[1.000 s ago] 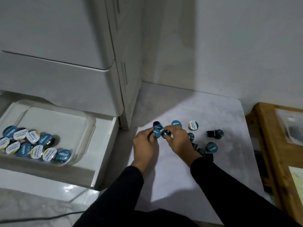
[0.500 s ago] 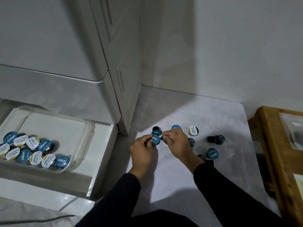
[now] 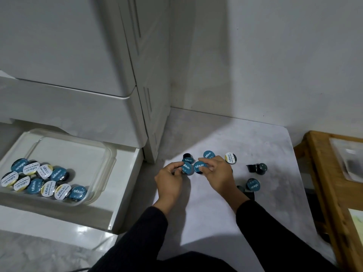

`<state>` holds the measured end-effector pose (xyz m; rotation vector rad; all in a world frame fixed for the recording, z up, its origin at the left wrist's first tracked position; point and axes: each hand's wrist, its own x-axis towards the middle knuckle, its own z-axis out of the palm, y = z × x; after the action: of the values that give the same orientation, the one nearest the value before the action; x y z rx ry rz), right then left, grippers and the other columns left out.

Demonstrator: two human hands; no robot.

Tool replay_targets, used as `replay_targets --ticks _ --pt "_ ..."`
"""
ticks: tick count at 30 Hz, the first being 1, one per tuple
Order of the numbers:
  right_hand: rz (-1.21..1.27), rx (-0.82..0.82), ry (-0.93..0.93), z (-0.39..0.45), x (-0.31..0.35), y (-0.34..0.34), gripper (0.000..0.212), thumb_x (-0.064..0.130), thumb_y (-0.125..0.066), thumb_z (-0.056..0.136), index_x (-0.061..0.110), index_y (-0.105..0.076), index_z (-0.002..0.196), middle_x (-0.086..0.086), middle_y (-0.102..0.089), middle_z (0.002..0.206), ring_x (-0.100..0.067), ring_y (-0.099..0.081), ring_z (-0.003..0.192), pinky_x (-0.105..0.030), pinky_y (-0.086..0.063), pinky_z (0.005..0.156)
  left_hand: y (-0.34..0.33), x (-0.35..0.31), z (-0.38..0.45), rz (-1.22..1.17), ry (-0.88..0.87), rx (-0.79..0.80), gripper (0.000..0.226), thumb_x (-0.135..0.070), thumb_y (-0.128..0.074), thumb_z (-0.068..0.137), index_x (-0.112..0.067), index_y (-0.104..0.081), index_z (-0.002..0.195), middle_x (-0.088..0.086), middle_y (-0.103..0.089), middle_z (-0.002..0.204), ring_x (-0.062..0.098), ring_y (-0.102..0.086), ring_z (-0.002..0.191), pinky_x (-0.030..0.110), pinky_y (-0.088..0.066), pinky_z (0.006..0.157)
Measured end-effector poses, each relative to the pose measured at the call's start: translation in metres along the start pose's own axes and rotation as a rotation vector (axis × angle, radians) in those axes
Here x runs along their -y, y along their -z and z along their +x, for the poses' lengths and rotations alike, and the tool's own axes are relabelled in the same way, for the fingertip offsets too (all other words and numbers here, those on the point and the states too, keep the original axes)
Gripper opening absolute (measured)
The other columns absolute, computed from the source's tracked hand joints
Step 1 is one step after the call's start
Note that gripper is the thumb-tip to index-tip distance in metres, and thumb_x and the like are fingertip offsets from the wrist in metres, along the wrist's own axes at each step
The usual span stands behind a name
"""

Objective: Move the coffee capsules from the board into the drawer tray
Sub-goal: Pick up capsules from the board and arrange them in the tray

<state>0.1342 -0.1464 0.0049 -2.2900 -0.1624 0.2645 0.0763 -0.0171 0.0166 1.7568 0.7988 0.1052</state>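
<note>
Since a second ago the right hand (image 3: 218,172) has turned its capsule: then it showed a dark underside, now the blue lid (image 3: 200,167) faces up toward the camera. The left hand (image 3: 170,177) held a blue-lidded capsule (image 3: 186,168) then and holds one now, in much the same spot at centre frame. Both hands have stayed low over the board (image 3: 216,222), so I judge that the person is gathering a small handful rather than carrying yet.

The left fingers curl in and pinch the rim of their capsule between thumb and fingertips. The right thumb and forefinger pinch theirs at the edge, the other fingers folded loosely behind. The two held capsules sit side by side, nearly touching.

Each held capsule is a short cup; its axis runs through the lid, and here it tips up and slightly toward the viewer, lid uppermost. That suits the tray (image 3: 106,154) at left of frame, where the capsules already placed lie lid-up in overlapping rows.

Loose capsules remain on the board: a blue one (image 3: 209,154) and a white-lidded one (image 3: 230,158) just above the right hand, one on its side (image 3: 257,168) at right with its axis running left to right, and another blue lid (image 3: 253,185) lower right. A fair share of the job is left.
</note>
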Motion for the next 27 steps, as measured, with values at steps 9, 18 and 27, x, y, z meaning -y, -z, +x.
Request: replay_targets --ticks 9,18,27 --pt "0.45 -0.041 -0.014 -0.026 0.053 0.049 0.02 -0.003 -0.059 0.084 0.005 -0.066 0.101 -0.009 -0.061 0.08 0.0 -0.059 0.054 -0.011 -0.048 0.053 0.034 -0.05 -0.015 -0.028 -0.168 0.065 0.022 -0.008 -0.056 0.088 -0.02 -0.074 0.09 -0.007 -0.065 0.068 -0.006 -0.055 0.051 0.001 -0.039 0.05" --pt "0.468 -0.03 0.067 -0.054 0.113 0.064 0.024 -0.001 -0.059 0.083 0.02 -0.071 0.079 -0.005 -0.069 0.071 -0.002 -0.06 0.057 -0.016 -0.052 0.064 0.105 -0.069 -0.018 -0.017 -0.311 0.25 0.035 -0.009 -0.058 0.087 -0.038 -0.07 0.073 -0.014 -0.071 0.071 0.002 -0.059 0.062 0.017 -0.047 0.064" --pt "0.454 0.178 0.136 -0.062 0.192 -0.01 0.027 -0.006 -0.062 0.081 0.019 -0.071 0.077 0.0 -0.07 0.07 -0.004 -0.06 0.058 -0.013 -0.049 0.06 0.238 -0.051 0.022 0.222 -0.362 0.406 0.027 -0.014 -0.062 0.086 -0.037 -0.074 0.08 -0.01 -0.075 0.082 0.011 -0.067 0.081 0.028 -0.051 0.08"
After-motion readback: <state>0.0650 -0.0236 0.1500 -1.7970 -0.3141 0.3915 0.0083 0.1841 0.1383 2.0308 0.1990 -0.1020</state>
